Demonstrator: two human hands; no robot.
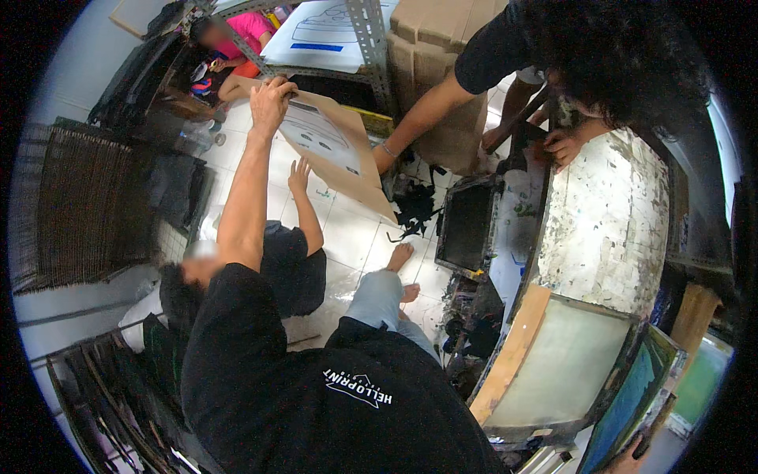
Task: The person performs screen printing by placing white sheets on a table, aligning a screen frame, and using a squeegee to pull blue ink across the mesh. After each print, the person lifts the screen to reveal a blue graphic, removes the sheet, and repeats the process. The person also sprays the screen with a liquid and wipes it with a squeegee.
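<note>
My left hand, at the end of my raised left arm, is closed on the upper left edge of a brown cardboard sheet. A white print with a line drawing lies on the sheet, which hangs tilted above the floor. A co-worker's hand touches its right edge. Below its left side, another person's raised hand has its fingers apart. At the lower right rim, my right hand shows only partly, its fingers curled round the dark edge of a green screen frame.
On my right a worktable carries a paint-stained board and a pale screen with a wooden bar. A black-framed screen leans beside dark scraps. Metal shelving, cardboard boxes and a person in pink are at the back.
</note>
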